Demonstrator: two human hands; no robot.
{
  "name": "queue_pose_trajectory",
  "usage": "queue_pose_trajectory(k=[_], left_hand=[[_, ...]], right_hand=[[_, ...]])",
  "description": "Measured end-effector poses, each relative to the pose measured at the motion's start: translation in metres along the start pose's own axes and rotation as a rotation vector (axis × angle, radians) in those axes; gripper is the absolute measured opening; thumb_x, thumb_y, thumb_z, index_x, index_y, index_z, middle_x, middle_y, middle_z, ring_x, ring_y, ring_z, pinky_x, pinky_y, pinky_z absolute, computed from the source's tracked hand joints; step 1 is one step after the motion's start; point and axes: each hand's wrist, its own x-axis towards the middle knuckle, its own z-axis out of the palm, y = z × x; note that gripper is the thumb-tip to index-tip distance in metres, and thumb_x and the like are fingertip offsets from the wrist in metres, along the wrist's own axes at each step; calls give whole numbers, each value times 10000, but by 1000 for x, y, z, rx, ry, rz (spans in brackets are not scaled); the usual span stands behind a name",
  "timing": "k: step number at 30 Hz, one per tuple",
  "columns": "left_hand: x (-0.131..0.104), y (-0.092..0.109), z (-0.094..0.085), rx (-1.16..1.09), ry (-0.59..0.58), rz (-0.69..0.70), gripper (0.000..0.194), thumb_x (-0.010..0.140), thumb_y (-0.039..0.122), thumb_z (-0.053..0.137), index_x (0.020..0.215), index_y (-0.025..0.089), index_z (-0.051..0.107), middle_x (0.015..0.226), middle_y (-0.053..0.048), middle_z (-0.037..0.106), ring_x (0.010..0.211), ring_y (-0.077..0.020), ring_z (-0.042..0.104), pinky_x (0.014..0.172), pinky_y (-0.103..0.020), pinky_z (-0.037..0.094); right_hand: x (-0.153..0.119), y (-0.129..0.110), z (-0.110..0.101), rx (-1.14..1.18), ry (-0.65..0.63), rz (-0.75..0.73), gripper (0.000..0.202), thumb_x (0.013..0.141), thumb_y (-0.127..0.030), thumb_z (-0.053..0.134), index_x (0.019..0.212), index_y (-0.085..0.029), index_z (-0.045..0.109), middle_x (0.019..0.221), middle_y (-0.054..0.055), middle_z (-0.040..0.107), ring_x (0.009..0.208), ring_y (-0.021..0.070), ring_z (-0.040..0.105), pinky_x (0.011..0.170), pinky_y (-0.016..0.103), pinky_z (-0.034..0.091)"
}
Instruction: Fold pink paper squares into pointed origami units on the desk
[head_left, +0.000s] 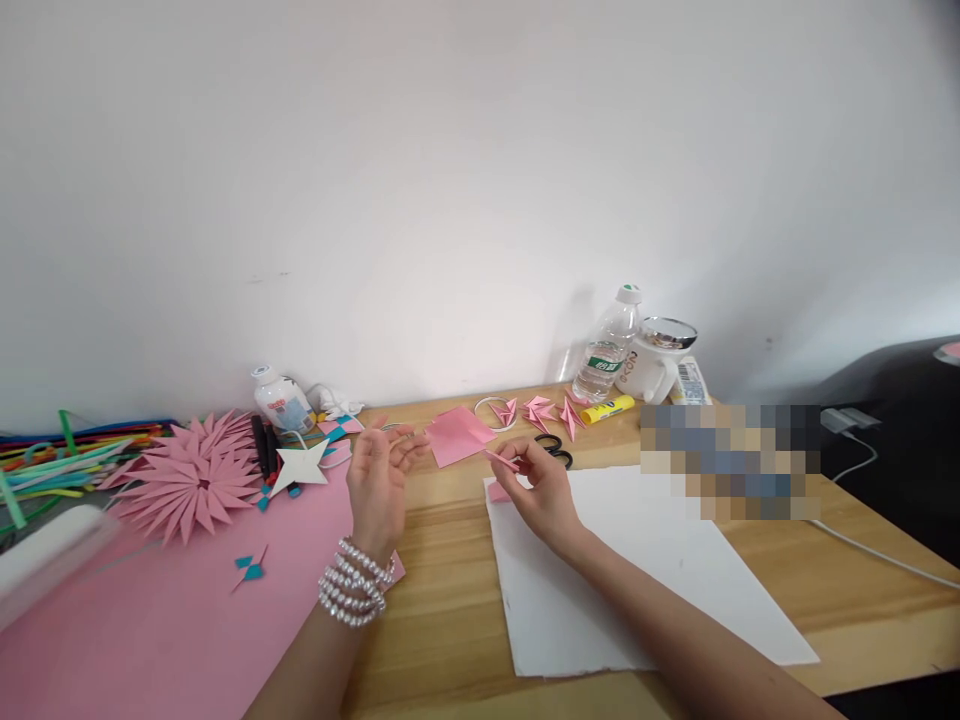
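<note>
My left hand (381, 482), with a pearl bracelet at the wrist, is raised with its fingers apart and nothing in them. A small folded pink paper strip (504, 461) is pinched between the thumb and fingers of my right hand (541, 492). Between and beyond the hands lie square pink sheets (457, 436). Under my right forearm is a large white board (675, 560). Behind my right hand, black-handled scissors (559, 452) are partly hidden. Folded pink paper pieces (538, 411) lie farther back.
Pink pleated paper flowers (196, 480), a white paper star (300, 467) and a white bottle (282, 400) stand or lie at left on pink paper (172, 630). At the back right are a water bottle (606, 345), a mug (654, 362) and a yellow glue stick (607, 409).
</note>
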Motion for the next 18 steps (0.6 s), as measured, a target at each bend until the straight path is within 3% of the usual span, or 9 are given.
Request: queue_pose_trajectory(k=[3, 5, 7, 8, 10, 12, 14, 16, 18], left_hand=[[-3, 6, 0, 432, -85, 224, 233, 779, 309, 513, 959, 165, 540, 788, -61, 647, 673, -165, 631, 639, -330, 515], [-12, 13, 6, 752, -234, 556, 178, 796, 203, 487, 953, 166, 562, 835, -77, 655, 744, -172, 629, 689, -320, 502], [-24, 23, 13, 982, -505, 923, 232, 799, 103, 446, 986, 164, 568, 860, -89, 663, 810, -189, 621, 698, -316, 493], [-30, 30, 15, 1067, -619, 1023, 269, 796, 74, 434, 1024, 149, 554, 880, -102, 662, 831, -196, 616, 691, -312, 491], [-41, 44, 14, 1153, -658, 1139, 295, 789, 60, 437, 1060, 122, 535, 897, -120, 662, 864, -206, 607, 726, -322, 481], [-48, 56, -1, 1175, -488, 1152, 284, 773, 69, 479, 1046, 122, 541, 888, -109, 669, 843, -189, 613, 754, -303, 468], [-53, 65, -34, 1267, -209, 1110, 215, 747, 123, 554, 959, 141, 581, 787, -69, 688, 694, -158, 629, 665, -256, 465], [-58, 71, -81, 1416, 31, 979, 166, 744, 193, 576, 902, 157, 611, 689, -44, 691, 539, -139, 605, 543, -237, 433], [-67, 75, -135, 1460, 206, 706, 168, 751, 248, 562, 893, 181, 620, 625, -32, 680, 473, -149, 574, 458, -242, 378]], right_hand=[[1, 4, 0, -71, 61, -6, 101, 776, -270, 498, 828, -183, 502, 716, 15, 555, 606, 115, 520, 569, 234, 453], [1, 8, 1, -148, 65, -41, 172, 790, -255, 470, 942, -188, 518, 758, 26, 589, 622, 122, 538, 611, 248, 458], [1, 13, 1, -234, 53, -84, 198, 786, -247, 469, 958, -198, 553, 766, 29, 608, 641, 131, 547, 640, 255, 457], [1, 15, 1, -262, 53, -92, 209, 782, -246, 471, 963, -201, 566, 774, 29, 615, 653, 135, 552, 651, 257, 456], [1, 16, 2, -291, 37, -83, 237, 778, -259, 478, 988, -204, 573, 784, 30, 623, 660, 139, 558, 660, 256, 457], [2, 15, 2, -295, 20, -41, 251, 771, -287, 493, 989, -202, 582, 779, 31, 632, 651, 142, 559, 655, 258, 459], [5, 12, 2, -263, -3, 27, 256, 769, -315, 496, 973, -193, 590, 752, 35, 641, 641, 146, 563, 654, 265, 463], [8, 8, 0, -192, -44, 109, 283, 774, -342, 483, 976, -175, 589, 727, 42, 647, 624, 147, 570, 641, 273, 471], [12, 6, -1, -105, -108, 189, 331, 776, -357, 472, 1012, -149, 576, 713, 50, 645, 589, 143, 572, 599, 273, 478]])
